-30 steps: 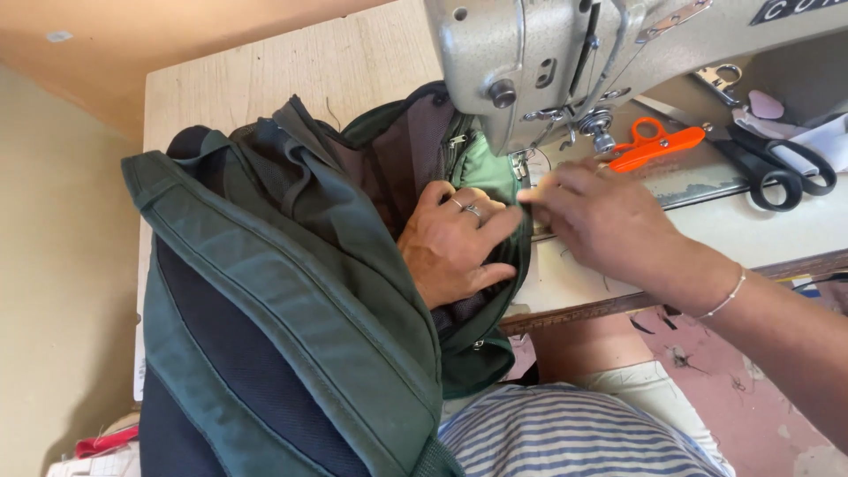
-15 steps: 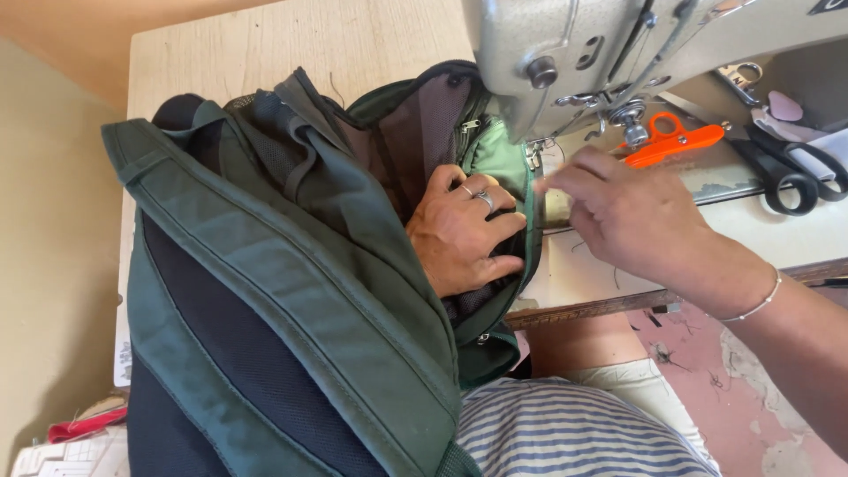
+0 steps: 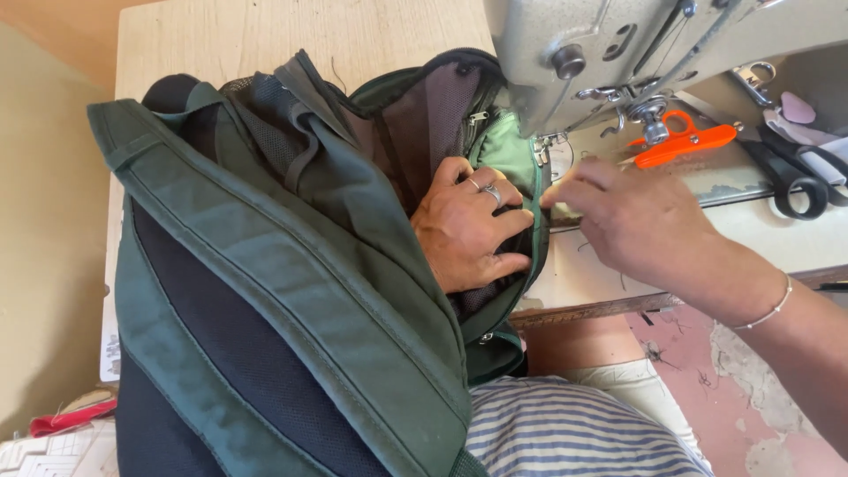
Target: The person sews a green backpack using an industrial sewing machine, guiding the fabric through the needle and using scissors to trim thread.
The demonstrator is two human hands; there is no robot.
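the green backpack [image 3: 291,291] lies on the tabletop [image 3: 265,35], long axis running from the person's lap up to the sewing machine [image 3: 636,44], opening toward the needle. left hand [image 3: 464,230] lies flat inside, palm down, fingers apart. right hand [image 3: 632,221], fingers together, seems to pinch the green edge.

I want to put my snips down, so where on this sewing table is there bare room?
Bare wood lies on the table behind the green backpack, left of the sewing machine. A pale strip shows right of the right hand, below the black scissors. Crowded: under the needle, where the left hand presses fabric, and around the orange snips.
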